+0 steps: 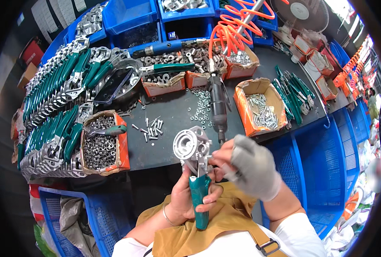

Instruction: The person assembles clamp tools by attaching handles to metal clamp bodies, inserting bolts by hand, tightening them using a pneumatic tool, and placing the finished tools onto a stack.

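Above the dark workbench point(173, 115), the bare left hand point(184, 201) should keep gripping the green-handled metal tool point(198, 171) steady while the gloved right hand point(248, 167) pinches a small part at its head.

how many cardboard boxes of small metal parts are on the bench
5: one of nuts front left, three in a row at the back, one of bolts at right. Others may be hidden.

A dark grey worktop point(173, 124) spans the scene, with blue plastic storage bins point(130, 15) along its far edge. A large blue mesh crate point(323, 171) stands right; daylight brightens the far right.
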Action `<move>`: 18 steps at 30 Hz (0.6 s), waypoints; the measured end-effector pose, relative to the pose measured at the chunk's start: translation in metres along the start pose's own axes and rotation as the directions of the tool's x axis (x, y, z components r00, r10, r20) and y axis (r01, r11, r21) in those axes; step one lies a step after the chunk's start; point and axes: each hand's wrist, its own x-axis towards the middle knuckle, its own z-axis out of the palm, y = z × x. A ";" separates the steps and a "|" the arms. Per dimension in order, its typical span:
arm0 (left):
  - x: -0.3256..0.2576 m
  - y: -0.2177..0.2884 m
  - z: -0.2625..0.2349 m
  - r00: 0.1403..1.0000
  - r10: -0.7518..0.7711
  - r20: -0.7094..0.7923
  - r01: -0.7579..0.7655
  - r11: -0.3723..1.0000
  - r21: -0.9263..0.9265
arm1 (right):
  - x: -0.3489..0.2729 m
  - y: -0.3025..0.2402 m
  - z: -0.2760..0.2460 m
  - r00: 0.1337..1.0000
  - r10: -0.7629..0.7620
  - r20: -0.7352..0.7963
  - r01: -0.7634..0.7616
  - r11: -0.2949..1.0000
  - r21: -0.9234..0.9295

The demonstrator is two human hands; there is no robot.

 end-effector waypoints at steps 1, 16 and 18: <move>0.000 -0.001 0.000 1.000 -0.007 -0.006 0.007 1.000 0.000 | -0.004 -0.005 0.005 1.000 -0.007 -0.001 0.007 1.000 0.001; -0.011 -0.001 0.004 0.990 0.005 0.139 0.000 0.999 -0.039 | -0.018 -0.008 0.024 0.988 0.051 -0.149 -0.042 0.997 0.065; -0.011 0.001 0.002 0.981 -0.001 0.193 0.008 0.999 -0.036 | -0.024 -0.011 0.024 0.971 0.117 -0.210 -0.109 0.993 0.052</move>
